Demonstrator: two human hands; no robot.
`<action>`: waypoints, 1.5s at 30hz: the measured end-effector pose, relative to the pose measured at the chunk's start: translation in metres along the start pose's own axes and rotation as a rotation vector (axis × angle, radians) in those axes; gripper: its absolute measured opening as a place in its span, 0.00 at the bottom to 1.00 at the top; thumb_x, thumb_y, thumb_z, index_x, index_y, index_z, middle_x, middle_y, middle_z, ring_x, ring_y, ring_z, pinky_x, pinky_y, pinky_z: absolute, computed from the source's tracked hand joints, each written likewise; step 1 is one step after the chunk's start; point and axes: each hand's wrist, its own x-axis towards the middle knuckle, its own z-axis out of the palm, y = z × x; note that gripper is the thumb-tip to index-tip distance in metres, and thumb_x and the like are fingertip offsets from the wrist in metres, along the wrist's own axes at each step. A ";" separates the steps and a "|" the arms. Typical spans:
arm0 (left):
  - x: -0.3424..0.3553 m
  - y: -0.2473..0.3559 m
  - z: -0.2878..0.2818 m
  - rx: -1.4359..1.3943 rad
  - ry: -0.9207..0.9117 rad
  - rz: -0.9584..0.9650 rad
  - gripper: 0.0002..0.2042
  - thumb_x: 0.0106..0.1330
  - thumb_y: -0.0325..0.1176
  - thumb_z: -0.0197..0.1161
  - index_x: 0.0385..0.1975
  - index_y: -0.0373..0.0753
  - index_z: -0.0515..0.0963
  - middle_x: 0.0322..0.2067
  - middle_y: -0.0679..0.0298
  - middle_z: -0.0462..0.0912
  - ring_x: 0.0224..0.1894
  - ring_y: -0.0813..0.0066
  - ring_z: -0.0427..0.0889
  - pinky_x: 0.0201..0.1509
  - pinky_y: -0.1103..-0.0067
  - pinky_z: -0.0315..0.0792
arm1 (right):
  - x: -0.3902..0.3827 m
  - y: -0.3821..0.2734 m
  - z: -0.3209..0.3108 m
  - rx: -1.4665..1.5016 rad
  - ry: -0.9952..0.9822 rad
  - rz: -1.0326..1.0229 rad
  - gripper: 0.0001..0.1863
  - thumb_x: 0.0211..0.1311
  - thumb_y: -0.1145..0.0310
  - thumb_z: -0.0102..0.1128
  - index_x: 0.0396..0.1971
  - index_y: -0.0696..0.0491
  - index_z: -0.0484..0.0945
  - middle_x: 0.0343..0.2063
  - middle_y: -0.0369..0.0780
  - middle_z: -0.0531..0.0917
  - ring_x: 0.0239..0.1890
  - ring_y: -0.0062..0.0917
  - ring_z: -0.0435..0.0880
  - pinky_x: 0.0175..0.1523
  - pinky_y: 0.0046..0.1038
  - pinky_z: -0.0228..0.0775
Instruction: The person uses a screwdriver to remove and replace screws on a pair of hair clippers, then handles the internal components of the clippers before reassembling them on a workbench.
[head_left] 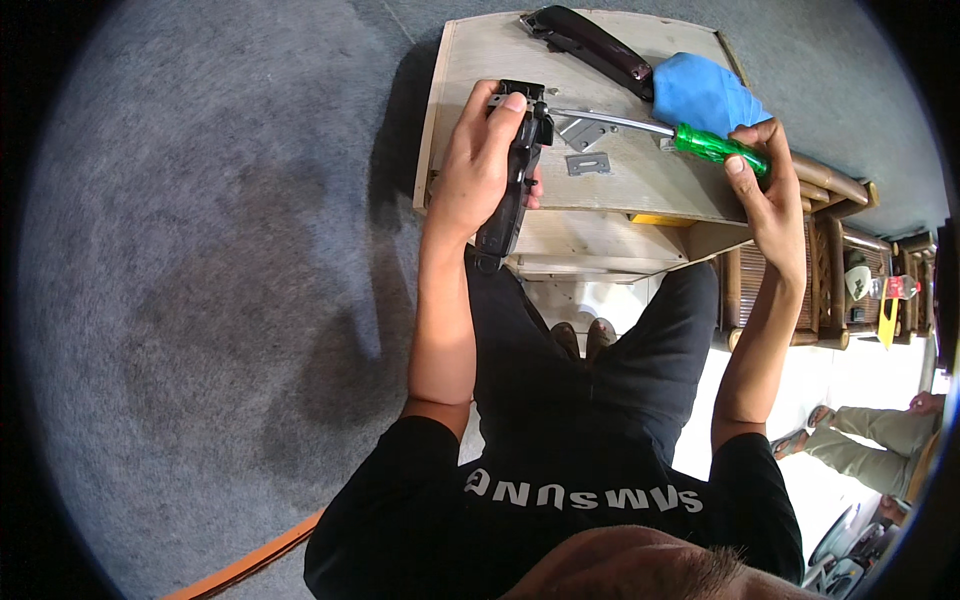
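Note:
A black hair clipper point(512, 190) stands in my left hand point(475, 165), its head end pointing away from me and my thumb pressing near the top. My right hand point(770, 195) is wrapped around the green handle of a screwdriver point(640, 124). The metal shaft reaches left, and its tip is at the side of the clipper's head; whether it sits in a screw is too small to tell. Between my hands, flat metal clipper blades point(588, 163) lie on the wooden table point(480, 50). One blade lies partly under the screwdriver shaft.
A second, dark clipper body point(595, 45) lies at the table's far side, beside a blue cloth point(705, 92). An open compartment below the tabletop holds something yellow point(658, 220). Bamboo furniture point(790, 270) stands at the right, with a bottle point(895, 288) on it. Another person's legs point(865, 440) show at lower right.

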 end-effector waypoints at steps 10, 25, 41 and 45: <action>-0.001 0.004 0.002 0.000 0.010 -0.020 0.14 0.82 0.46 0.48 0.44 0.41 0.71 0.23 0.64 0.77 0.16 0.76 0.80 0.16 0.77 0.76 | -0.003 0.003 0.000 0.167 0.018 -0.019 0.15 0.72 0.64 0.70 0.48 0.55 0.73 0.45 0.37 0.74 0.50 0.22 0.72 0.63 0.27 0.62; -0.002 0.006 0.003 -0.038 0.015 -0.039 0.16 0.82 0.49 0.53 0.46 0.41 0.70 0.20 0.66 0.76 0.16 0.77 0.79 0.18 0.78 0.75 | -0.004 -0.008 0.000 0.210 -0.016 0.131 0.16 0.80 0.55 0.59 0.44 0.53 0.74 0.26 0.24 0.69 0.26 0.06 0.59 0.30 0.14 0.47; -0.003 0.006 0.002 -0.015 0.052 -0.065 0.17 0.81 0.51 0.53 0.45 0.42 0.70 0.24 0.64 0.78 0.18 0.77 0.80 0.19 0.78 0.77 | -0.007 0.007 -0.005 0.152 -0.031 0.213 0.20 0.73 0.54 0.69 0.42 0.55 0.74 0.29 0.28 0.73 0.31 0.11 0.67 0.36 0.15 0.58; -0.001 0.006 0.004 -0.004 0.044 -0.069 0.17 0.81 0.51 0.53 0.45 0.42 0.70 0.24 0.63 0.78 0.18 0.76 0.80 0.20 0.77 0.77 | 0.004 0.006 0.015 0.007 0.117 -0.049 0.19 0.73 0.54 0.68 0.40 0.55 0.75 0.25 0.27 0.70 0.29 0.11 0.65 0.35 0.17 0.56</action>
